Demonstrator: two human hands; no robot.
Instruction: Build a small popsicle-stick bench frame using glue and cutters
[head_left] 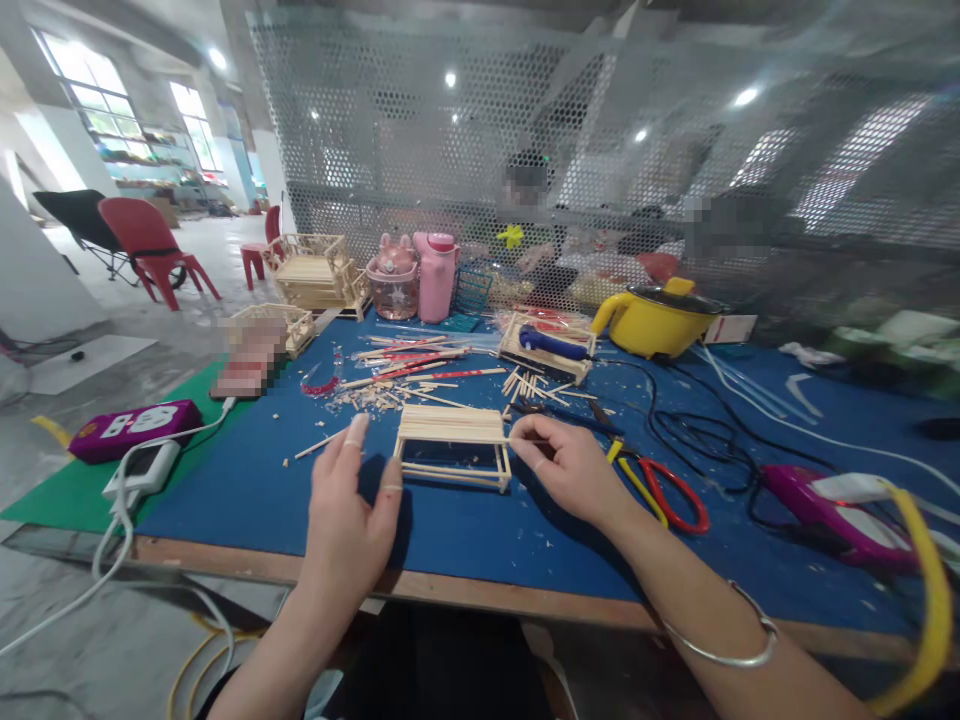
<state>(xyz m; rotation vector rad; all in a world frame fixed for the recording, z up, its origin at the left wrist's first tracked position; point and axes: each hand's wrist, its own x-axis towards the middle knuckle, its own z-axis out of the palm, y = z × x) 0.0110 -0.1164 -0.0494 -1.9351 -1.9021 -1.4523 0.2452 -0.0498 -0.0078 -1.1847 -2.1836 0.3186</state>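
Note:
A small model frame built from thin wooden sticks (452, 425) stands on the blue mat in front of me, its slatted top facing up and its open side toward me. My left hand (351, 495) is at its left end, fingers spread, the thumb close to the left leg; whether it touches I cannot tell. At the right top corner of the frame, my right hand (566, 460) has thumb and forefinger pinched together. What lies between those fingertips is too small to make out. Behind the frame are loose wooden sticks (420, 365), some with red wrappers.
Scissors with red and yellow handles (675, 497) lie right of my right hand, near black cables. A blue-handled tool (553, 343) rests on another stick model. Farther back are a yellow pot (664, 322), pink jug (436, 278) and stick chair (311, 270). A phone (250, 358) lies left.

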